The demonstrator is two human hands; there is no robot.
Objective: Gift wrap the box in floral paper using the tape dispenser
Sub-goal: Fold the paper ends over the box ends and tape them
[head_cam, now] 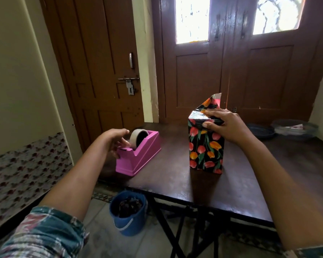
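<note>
A tall box point(205, 151) wrapped in black paper with red and orange tulips stands upright on the dark table point(237, 185). My right hand point(226, 125) presses flat on its folded top, thumb against the near face. Behind the fingers one pointed paper flap point(212, 102) sticks up. A pink tape dispenser point(138, 157) sits to the left near the table edge, with a tape roll point(136, 138) in it. My left hand point(116, 140) is at the dispenser, thumb by the roll's top and fingers loosely curled near the cutter. No tape strip shows between the fingers.
A blue bucket point(128, 211) stands on the floor under the table's near left corner. A dark pan point(261, 131) and a grey basin point(291, 129) lie at the far right. Brown doors close the back. A patterned cloth point(26, 168) covers a surface at left.
</note>
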